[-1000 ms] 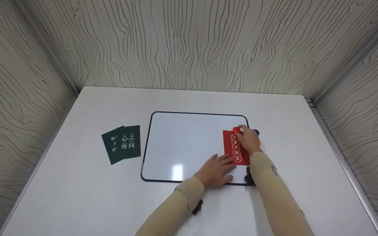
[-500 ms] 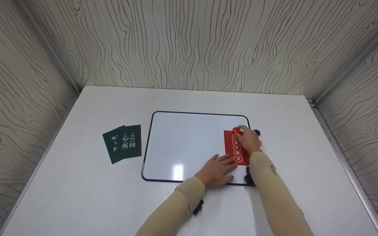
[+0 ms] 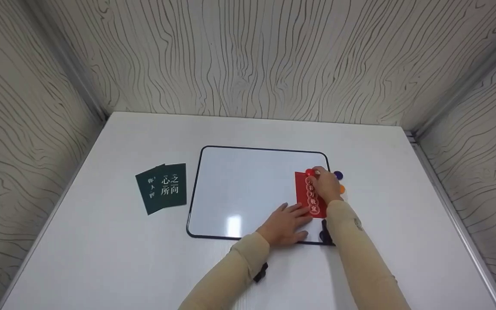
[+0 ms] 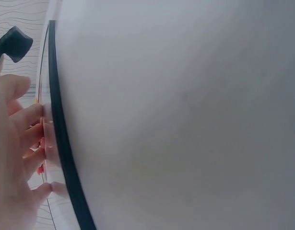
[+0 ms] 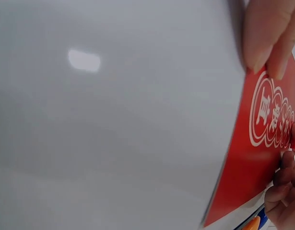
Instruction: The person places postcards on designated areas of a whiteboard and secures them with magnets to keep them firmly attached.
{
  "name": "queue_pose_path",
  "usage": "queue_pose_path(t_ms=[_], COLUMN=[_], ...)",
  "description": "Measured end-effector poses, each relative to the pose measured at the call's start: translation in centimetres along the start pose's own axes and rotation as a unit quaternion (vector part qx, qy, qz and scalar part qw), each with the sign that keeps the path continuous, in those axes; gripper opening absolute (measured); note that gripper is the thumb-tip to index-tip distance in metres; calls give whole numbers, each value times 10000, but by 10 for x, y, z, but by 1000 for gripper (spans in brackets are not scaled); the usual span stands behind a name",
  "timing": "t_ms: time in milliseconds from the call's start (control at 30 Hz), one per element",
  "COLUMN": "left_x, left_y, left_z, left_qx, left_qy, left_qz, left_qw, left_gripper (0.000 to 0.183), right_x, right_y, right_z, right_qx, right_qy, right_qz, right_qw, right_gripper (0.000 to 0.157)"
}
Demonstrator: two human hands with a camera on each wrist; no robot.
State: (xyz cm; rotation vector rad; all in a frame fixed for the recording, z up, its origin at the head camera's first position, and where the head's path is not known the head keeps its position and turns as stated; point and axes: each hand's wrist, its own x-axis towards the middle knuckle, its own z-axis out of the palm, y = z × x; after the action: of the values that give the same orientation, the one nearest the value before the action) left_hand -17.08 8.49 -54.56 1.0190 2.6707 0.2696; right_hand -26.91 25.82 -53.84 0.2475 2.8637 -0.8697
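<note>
A red card [image 3: 312, 198] with white characters lies on the right part of a white board [image 3: 243, 185] with a dark frame. At the card's top edge my right hand [image 3: 327, 185] pinches a small round red knob [image 3: 310, 172], probably a magnet. My left hand [image 3: 284, 226] rests flat with spread fingers, its fingertips on the card's lower left edge. The right wrist view shows the card [image 5: 248, 163] flat on the board, with left fingertips [image 5: 257, 48] on its edge. In the left wrist view the left hand [image 4: 15, 148] appears from the side, past the board's dark rim.
Two dark green cards [image 3: 172, 185] with white characters overlap on the table left of the board. A dark blue knob [image 3: 338, 175] and an orange knob [image 3: 342, 189] sit by the board's right edge. Black objects [image 3: 261, 273] show beside both sleeves. Wood-grain panels [image 3: 239, 56] enclose the table.
Hands, card and red knob keep nearly the same place on the board. The whole head view has shifted slightly. More of the orange knob shows beside the right hand.
</note>
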Motion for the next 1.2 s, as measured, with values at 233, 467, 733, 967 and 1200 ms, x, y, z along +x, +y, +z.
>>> queue_pose_path(t_ms=[233,467,733,967,1200], left_x=[1,3,5,4,2], left_y=[-1,0,4,6,9], left_z=[1,-1,-3,0,-3], left_qx=[-18,-48,-122,18,133], left_qy=[-11,-16,116,219,353], left_qz=[16,-26,-85,-86,17], left_qw=[10000,10000,9998,9997,9993], left_gripper=[54,54,52,54,55], right_x=[-1,-2,-6,-14,-24], right_y=[-3,0,4,4,6], right_z=[0,-1,1,-2,-8], right_qx=[84,275,366,444,469], right_qy=[-138,-188,22,20,31], right_qz=[230,285,-74,-175,-131], right_qw=[9996,9990,9993,9989,9988], right_gripper=[47,49,47,48,47])
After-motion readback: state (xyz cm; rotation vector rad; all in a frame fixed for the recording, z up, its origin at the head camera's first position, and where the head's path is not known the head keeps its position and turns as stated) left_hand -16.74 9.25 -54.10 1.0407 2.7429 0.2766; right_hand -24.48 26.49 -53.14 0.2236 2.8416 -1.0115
